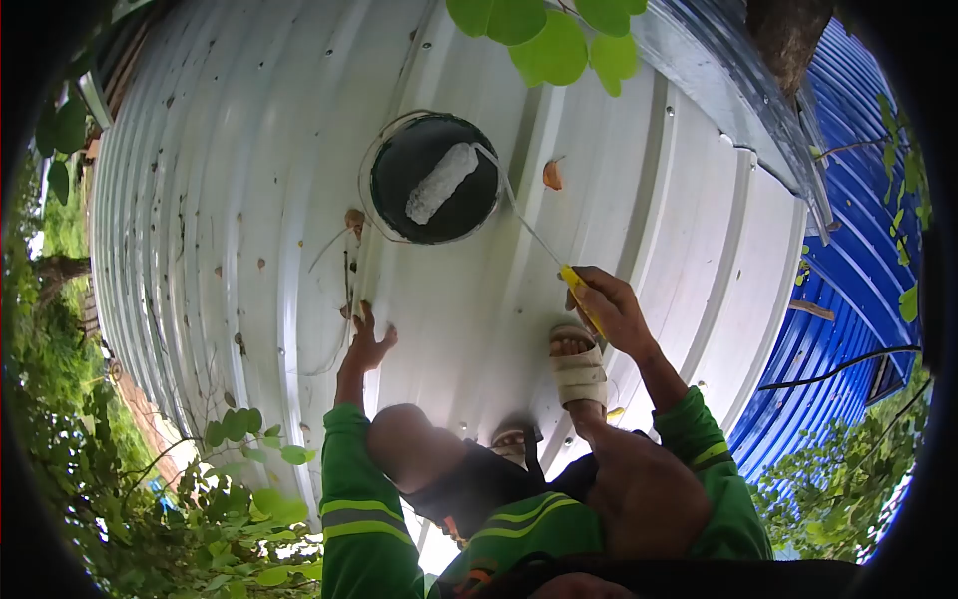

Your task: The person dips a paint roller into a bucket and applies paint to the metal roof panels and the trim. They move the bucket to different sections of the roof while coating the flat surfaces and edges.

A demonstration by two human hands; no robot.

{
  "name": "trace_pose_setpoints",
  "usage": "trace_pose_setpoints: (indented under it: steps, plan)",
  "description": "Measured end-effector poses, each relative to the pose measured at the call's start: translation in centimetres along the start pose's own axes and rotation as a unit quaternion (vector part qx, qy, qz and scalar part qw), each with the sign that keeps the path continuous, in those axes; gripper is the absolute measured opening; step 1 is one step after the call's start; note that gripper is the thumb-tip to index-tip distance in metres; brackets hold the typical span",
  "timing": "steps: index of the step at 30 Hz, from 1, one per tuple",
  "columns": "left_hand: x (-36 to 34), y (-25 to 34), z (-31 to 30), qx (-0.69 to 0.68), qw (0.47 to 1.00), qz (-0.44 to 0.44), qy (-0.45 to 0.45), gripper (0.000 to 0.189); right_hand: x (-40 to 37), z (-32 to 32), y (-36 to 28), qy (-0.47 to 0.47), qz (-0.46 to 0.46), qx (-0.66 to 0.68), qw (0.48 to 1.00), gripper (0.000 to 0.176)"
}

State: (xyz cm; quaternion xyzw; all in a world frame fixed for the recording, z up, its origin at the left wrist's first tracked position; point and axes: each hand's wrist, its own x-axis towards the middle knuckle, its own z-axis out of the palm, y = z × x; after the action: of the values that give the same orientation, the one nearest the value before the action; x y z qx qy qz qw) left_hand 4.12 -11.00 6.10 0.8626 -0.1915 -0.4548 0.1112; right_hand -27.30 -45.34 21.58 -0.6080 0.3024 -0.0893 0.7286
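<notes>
My right hand (609, 307) is closed around the yellow handle of a paint roller (444, 184). The thin metal rod of the roller runs up and left from the handle, and its whitish, fluffy head lies over a dark round bucket (435, 222). The bucket stands on the pale ribbed metal roof (449, 319), with a wire handle around its left side. Below and left of the bucket, my left hand (367, 339) rests on the roof with its fingers apart, holding nothing, beside a thin twig.
My sandalled foot (579, 369) is on the roof just left of my right hand. Green leaves (549, 50) hang at the top, near a trunk (788, 40). A blue ribbed roof (848, 290) lies beyond the right edge. Dry leaves (553, 176) and twigs are scattered about.
</notes>
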Motion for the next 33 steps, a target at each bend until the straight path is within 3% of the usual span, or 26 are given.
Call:
trace_pose_setpoints:
  steps: [3, 10, 13, 17, 19, 21, 23, 27, 33]
  plan:
    - [-0.1, 0.2, 0.0, 0.004, 1.0, -0.004, 0.001, 0.109, 0.7, 0.7, 1.2, -0.049, 0.04, 0.113, 0.992, 0.032]
    - [0.2, -0.7, 0.1, 0.013, 1.0, -0.002, 0.001, 0.11, 1.2, 2.2, 1.3, -0.084, 0.081, 0.197, 0.973, 0.043]
    - [-0.3, 0.3, -0.3, 0.001, 1.0, -0.007, -0.013, 0.111, 0.6, 0.7, 0.2, -0.076, 0.049, 0.241, 0.966, 0.037]
    - [0.4, -1.6, -1.2, 0.057, 0.997, 0.024, -0.047, 0.12, 0.7, -6.0, -1.7, 0.114, -0.092, 0.004, 0.989, 0.027]
    - [0.7, -1.5, -1.5, 0.097, 0.992, 0.042, -0.076, 0.125, 1.3, -10.0, -2.5, 0.213, -0.129, -0.098, 0.964, 0.027]
    - [0.3, -0.5, -2.6, 0.133, 0.985, 0.054, -0.099, 0.128, 3.1, -13.9, -2.9, 0.282, -0.217, -0.284, 0.89, 0.026]
    - [0.7, -0.9, -2.5, 0.121, 0.984, 0.068, -0.11, 0.132, 5.6, -15.8, -3.8, 0.308, -0.265, -0.352, 0.843, 0.027]
    - [0.3, -0.2, -2.3, 0.099, 0.988, 0.06, -0.103, 0.134, 13.6, -17.3, -5.0, 0.332, -0.35, -0.378, 0.79, 0.025]
    - [0.2, -0.4, -1.4, 0.106, 0.991, 0.056, -0.066, 0.134, 18.9, -19.5, -6.8, 0.336, -0.37, -0.363, 0.786, 0.022]
